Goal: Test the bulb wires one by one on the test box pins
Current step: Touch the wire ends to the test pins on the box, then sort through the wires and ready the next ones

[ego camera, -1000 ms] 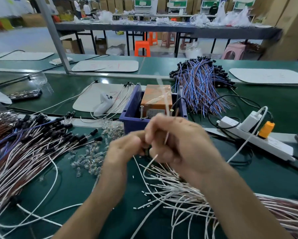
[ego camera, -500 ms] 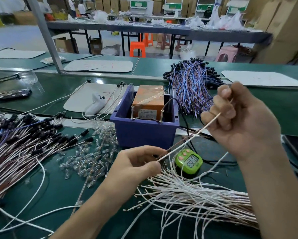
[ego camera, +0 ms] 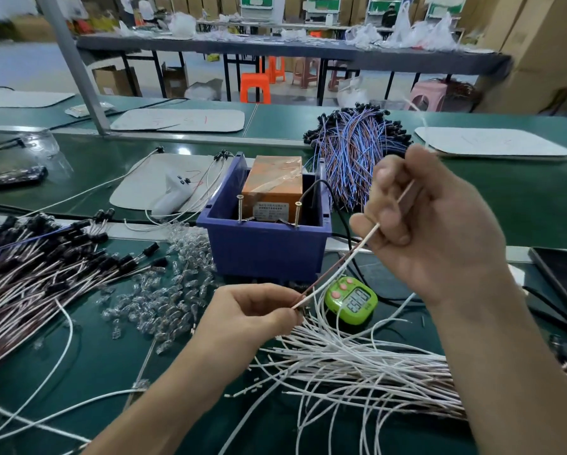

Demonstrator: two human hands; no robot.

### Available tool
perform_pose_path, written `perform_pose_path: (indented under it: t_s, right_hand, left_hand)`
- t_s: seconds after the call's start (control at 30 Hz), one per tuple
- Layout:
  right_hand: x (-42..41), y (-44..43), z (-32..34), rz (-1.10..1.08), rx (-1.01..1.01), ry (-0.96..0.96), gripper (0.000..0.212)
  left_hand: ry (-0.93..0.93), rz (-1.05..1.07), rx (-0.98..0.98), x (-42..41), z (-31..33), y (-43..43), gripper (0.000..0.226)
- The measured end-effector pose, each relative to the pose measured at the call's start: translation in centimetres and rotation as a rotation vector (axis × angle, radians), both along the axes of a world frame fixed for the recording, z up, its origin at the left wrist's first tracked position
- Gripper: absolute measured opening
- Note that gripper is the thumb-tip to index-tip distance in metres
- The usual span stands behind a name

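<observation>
Currently both hands pinch one thin white-and-brown bulb wire: left hand low, right hand raised, just before the blue plastic test box mid-tabletop. Next, judged: bare ends onto its two upright screw pins.

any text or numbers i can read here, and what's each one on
Green timer: its display shows four digits, seen upside down, not surely readable.
Orange box in the blue bin: white label with printed lines, too small to read.
White mats: faint red scribbles, illegible.
Nothing else is readable.
</observation>
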State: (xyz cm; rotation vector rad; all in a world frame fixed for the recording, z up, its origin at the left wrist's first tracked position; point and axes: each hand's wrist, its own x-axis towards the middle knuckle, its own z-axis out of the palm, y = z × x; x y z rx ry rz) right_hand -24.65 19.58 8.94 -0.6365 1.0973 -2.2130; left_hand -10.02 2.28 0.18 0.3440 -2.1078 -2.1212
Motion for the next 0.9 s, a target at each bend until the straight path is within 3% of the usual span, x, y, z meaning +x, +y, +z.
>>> perform_pose_path:
  t_s: [0.13, 0.27, 0.47, 0.63, 0.7, 0.8, 0.83, 0.9]
  right_hand:
    - [0.1, -0.9, -0.4, -0.151, 0.076, -0.112, 0.056]
    - [-0.7, -0.5, -0.7, -0.255, 0.097, -0.211, 0.049]
    - [-2.1, 0.3, -1.0, -0.276, 0.390, -0.131, 0.040]
    - [-2.3, 0.5, -1.6, -0.250, 0.621, -0.046, 0.028]
    - [-2.5, 0.4, -1.9, -0.403, 0.810, 0.057, 0.024]
    - [-2.6, 0.8, -2.0, -0.671, 1.487, 0.494, 0.059]
    - [-2.2, 1.0, -1.7, -0.652, 1.705, 0.609, 0.069]
    - [-1.2, 1.2, -1.2, -0.529, 1.911, 0.678, 0.075]
  left_hand:
    - [-0.064, 0.031, -0.183, 0.0, 0.1, 0.0, 0.028]
    - [-0.191, -0.198, -0.299, 0.2, 0.8, -1.2, 0.043]
    - [-0.154, 0.052, -0.167, -0.3, 0.5, -1.9, 0.044]
    - [-0.069, 0.037, 0.015, -0.3, 0.7, -2.1, 0.041]
    - [-0.022, 0.048, 0.065, -0.2, 0.8, -1.9, 0.041]
    - [0.061, 0.139, 0.043, -0.3, 0.6, -1.7, 0.042]
    - [0.088, 0.163, 0.023, -0.4, 0.5, -1.7, 0.041]
    - [0.134, 0.190, 0.007, -0.4, 0.4, -1.6, 0.038]
